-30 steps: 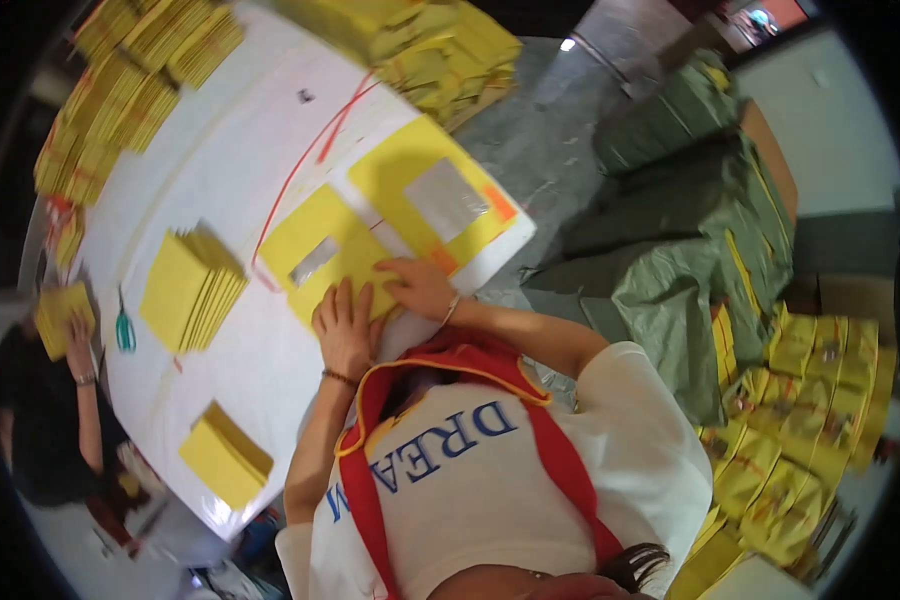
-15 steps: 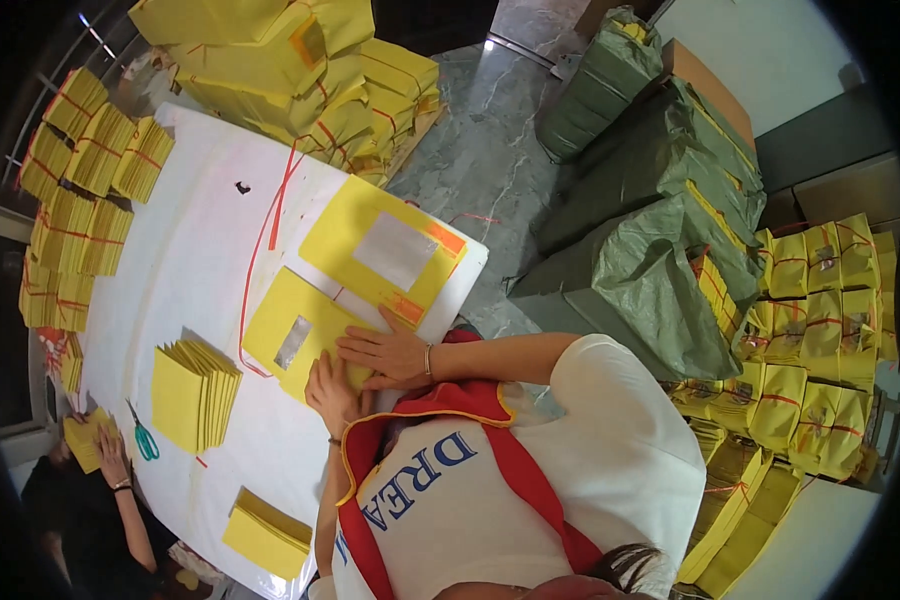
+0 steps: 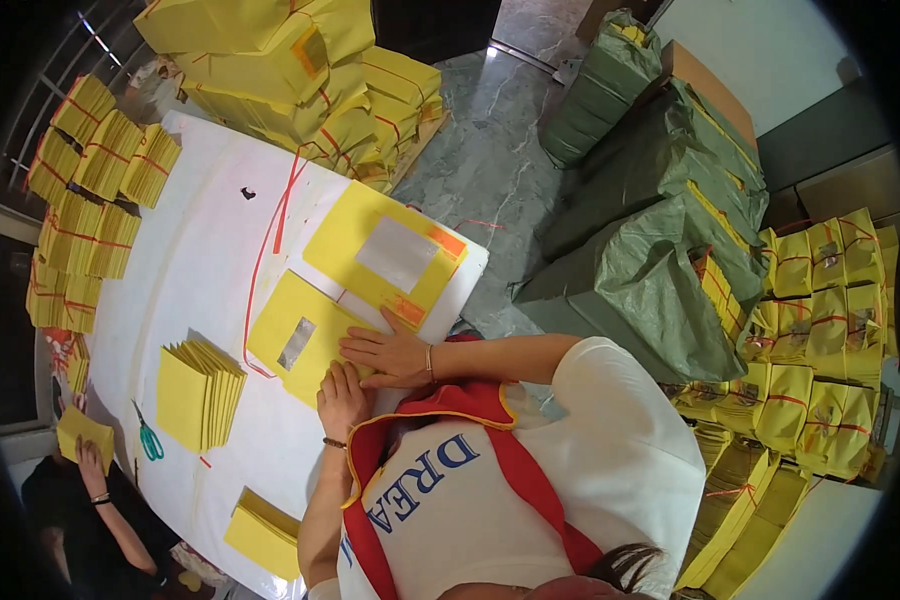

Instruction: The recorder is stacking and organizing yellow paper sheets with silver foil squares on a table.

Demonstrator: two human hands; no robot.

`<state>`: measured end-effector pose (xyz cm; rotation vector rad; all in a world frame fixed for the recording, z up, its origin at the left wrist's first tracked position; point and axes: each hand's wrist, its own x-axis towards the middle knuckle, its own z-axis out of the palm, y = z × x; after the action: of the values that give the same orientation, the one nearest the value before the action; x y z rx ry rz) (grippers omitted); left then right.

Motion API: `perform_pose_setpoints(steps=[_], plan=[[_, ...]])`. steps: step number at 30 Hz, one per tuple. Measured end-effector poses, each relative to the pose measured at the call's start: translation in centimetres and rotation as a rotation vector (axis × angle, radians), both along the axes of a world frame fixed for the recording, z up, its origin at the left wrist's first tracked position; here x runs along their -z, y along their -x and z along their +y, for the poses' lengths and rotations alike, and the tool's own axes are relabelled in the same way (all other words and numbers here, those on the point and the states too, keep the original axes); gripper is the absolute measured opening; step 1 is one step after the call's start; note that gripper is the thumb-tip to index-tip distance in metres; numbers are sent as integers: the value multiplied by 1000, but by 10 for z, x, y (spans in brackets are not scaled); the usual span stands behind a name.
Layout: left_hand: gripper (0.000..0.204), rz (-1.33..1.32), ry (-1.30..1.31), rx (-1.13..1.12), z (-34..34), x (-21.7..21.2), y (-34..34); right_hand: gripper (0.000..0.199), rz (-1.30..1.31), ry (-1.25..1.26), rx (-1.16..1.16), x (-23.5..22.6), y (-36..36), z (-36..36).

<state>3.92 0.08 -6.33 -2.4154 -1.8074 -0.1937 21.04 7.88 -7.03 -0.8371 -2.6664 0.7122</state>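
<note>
A yellow paper envelope (image 3: 278, 318) with a silver-grey window lies in front of me on the white table. My right hand (image 3: 388, 355) rests flat on its near side, fingers spread, a thin bracelet at the wrist. Beside it, my left hand (image 3: 345, 402) touches the envelope's near edge with slightly bent fingers; a beaded bracelet circles that wrist. Its thumb is not clearly visible. Just beyond lies a larger yellow envelope (image 3: 335, 235) with a grey panel and orange markings.
On the white table (image 3: 190, 260) are teal-handled scissors (image 3: 150, 440), a fanned envelope stack (image 3: 195, 395), a smaller stack (image 3: 260, 530) and red strapping (image 3: 260, 270). Tied bundles (image 3: 110, 150) line the left. At lower left, another person's hand (image 3: 92, 468) holds yellow paper. Green sacks (image 3: 620, 290) stand right.
My left hand has drawn back toward me, its fingers more bent. My right hand has barely moved. The other person's hand has shifted left with the yellow paper, which is now raised.
</note>
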Motion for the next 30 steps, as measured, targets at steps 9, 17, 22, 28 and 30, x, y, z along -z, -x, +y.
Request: perform_pose_setpoints(steps=[9,17,22,28,30], plan=[[39,50,-41,16,0,-8,-2,64,99,392,-16,-33,-5,13],[41,-350,-18,-29,8,-59,17,72,576,413,72,-30,-11,16],[40,-656,-121,-99,-2,-109,41,77,592,462,144,-7,-14,14],[26,-988,-58,-342,-26,-125,69,62,46,-40,-24,-22,-14,5],[24,-1088,-81,-416,-35,-128,87,60,24,-100,-24,-13,-14,1]])
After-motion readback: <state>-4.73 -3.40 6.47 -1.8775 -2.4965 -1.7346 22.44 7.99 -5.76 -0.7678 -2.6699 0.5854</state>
